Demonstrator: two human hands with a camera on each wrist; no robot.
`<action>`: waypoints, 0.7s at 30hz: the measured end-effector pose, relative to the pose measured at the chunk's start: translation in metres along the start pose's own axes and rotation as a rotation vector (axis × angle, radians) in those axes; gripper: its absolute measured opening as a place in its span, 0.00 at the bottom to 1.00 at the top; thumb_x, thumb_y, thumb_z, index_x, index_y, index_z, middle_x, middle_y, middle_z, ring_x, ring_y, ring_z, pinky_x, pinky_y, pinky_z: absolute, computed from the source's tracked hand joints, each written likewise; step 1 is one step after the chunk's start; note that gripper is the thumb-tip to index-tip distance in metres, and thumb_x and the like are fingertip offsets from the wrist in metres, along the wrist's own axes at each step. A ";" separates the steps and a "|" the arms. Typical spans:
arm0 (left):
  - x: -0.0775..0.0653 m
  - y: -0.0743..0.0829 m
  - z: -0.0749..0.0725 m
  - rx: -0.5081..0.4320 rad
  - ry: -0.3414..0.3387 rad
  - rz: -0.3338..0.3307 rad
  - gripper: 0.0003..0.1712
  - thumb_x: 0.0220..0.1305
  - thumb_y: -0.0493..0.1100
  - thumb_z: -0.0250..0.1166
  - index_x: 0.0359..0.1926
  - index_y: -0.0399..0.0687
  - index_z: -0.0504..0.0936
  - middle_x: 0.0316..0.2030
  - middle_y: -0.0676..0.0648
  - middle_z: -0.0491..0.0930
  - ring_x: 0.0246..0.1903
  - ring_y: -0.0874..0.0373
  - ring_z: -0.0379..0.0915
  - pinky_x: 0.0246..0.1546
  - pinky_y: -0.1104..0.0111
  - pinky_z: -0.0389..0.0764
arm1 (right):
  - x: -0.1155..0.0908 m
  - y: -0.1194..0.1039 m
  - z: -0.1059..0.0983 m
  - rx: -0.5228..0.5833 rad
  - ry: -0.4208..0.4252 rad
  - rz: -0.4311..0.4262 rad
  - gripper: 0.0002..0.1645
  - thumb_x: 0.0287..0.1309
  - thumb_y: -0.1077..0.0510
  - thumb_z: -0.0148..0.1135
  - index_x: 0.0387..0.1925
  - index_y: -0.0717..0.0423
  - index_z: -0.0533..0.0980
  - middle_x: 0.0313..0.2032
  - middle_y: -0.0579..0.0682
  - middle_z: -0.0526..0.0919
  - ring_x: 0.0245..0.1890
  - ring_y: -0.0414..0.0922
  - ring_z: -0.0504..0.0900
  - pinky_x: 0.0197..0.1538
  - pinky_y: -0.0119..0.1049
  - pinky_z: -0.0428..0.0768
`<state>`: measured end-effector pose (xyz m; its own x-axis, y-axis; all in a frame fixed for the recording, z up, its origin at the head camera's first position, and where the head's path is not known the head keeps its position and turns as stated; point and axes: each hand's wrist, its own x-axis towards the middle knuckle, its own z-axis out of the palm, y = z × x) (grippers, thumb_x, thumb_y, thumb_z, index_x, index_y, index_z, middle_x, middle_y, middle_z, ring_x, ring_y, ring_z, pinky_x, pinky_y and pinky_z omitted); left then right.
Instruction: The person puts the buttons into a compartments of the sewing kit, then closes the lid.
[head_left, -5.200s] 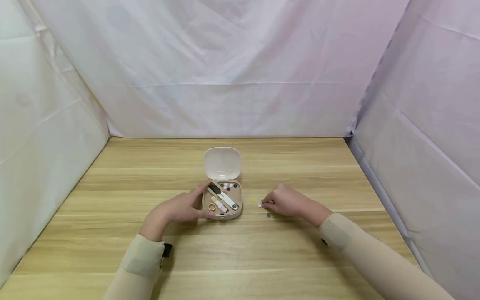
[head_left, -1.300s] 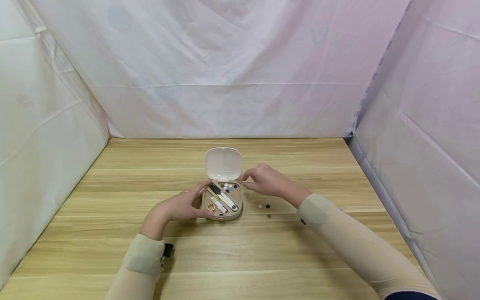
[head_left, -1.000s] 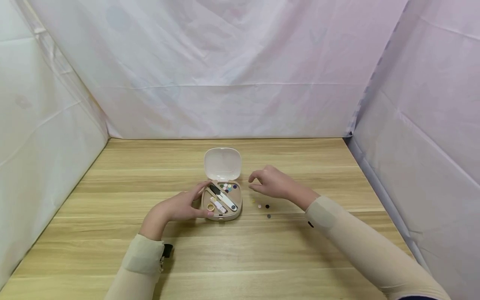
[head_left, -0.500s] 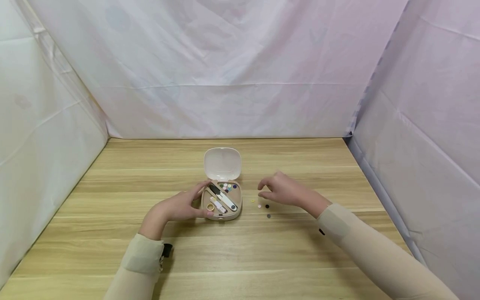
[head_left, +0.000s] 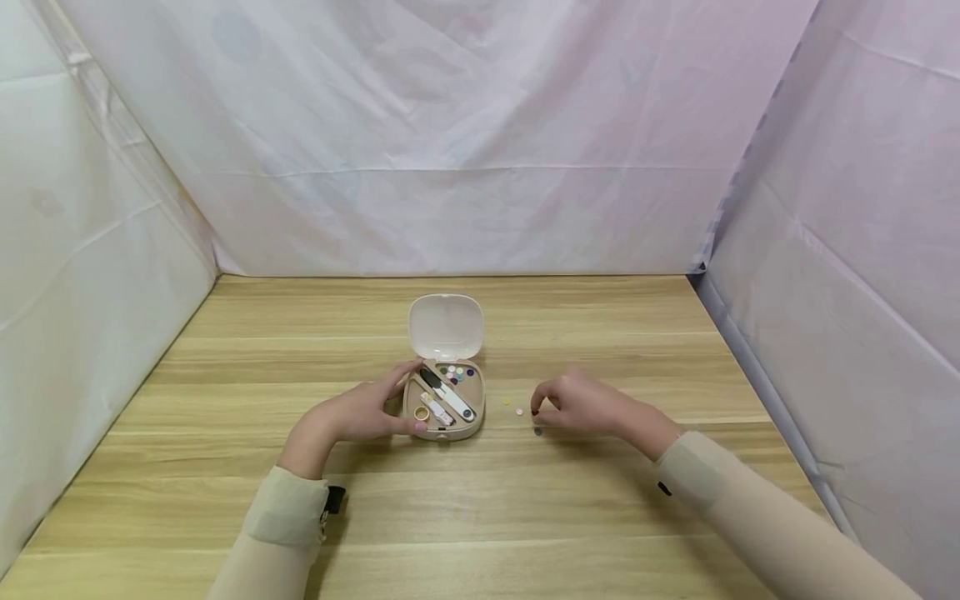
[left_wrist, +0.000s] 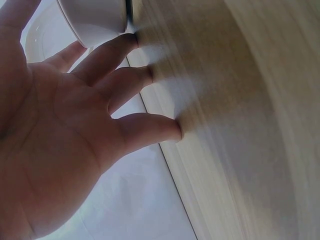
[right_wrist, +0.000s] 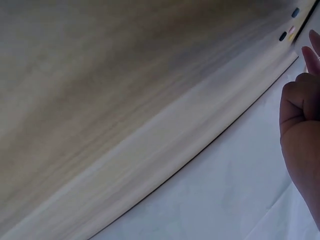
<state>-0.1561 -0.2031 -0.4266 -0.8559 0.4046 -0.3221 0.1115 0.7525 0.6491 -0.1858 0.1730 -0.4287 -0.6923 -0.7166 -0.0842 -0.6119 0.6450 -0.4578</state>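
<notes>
Left hand point(head_left: 352, 414) spreads wide against an open beige box point(head_left: 461, 434)
Right hand point(head_left: 583, 406) bends its fingers at a small, round black button point(head_left: 534, 412) on the table point(head_left: 480, 508); cannot tell whether they pinch it

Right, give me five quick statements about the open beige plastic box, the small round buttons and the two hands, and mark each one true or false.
1. The pale, rounded plastic lid of the beige plastic box stands open. True.
2. The left hand is at the right side of the box. False: the left hand is at its left side.
3. A small round yellow button lies on the wood-grain table, outside the box. True.
4. The gold-coloured ring lies on the bare table. False: the ring is inside the box.
5. The right hand is above the box. False: the right hand is right of it, fingertips at a small round black button.
</notes>
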 end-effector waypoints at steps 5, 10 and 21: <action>0.000 0.000 0.000 -0.004 0.000 -0.002 0.64 0.60 0.67 0.77 0.86 0.67 0.46 0.79 0.32 0.65 0.79 0.30 0.60 0.78 0.33 0.61 | -0.008 0.002 0.008 0.071 -0.051 0.009 0.05 0.65 0.56 0.73 0.40 0.52 0.88 0.16 0.36 0.68 0.17 0.30 0.61 0.23 0.25 0.64; 0.001 -0.001 0.001 0.001 0.001 0.000 0.64 0.60 0.67 0.77 0.86 0.67 0.46 0.78 0.32 0.65 0.78 0.30 0.60 0.77 0.32 0.61 | -0.012 0.003 0.012 0.086 -0.056 -0.002 0.05 0.66 0.56 0.73 0.41 0.51 0.88 0.15 0.35 0.66 0.16 0.29 0.59 0.23 0.24 0.62; -0.001 0.000 -0.001 -0.006 -0.002 -0.004 0.64 0.60 0.66 0.77 0.86 0.67 0.47 0.79 0.34 0.65 0.79 0.31 0.59 0.78 0.33 0.60 | -0.012 0.003 0.017 0.120 -0.065 0.006 0.03 0.67 0.55 0.73 0.38 0.50 0.87 0.15 0.34 0.67 0.16 0.29 0.60 0.23 0.24 0.64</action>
<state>-0.1559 -0.2035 -0.4255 -0.8551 0.4029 -0.3264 0.1051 0.7511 0.6517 -0.1732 0.1793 -0.4440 -0.6671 -0.7312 -0.1426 -0.5549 0.6154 -0.5598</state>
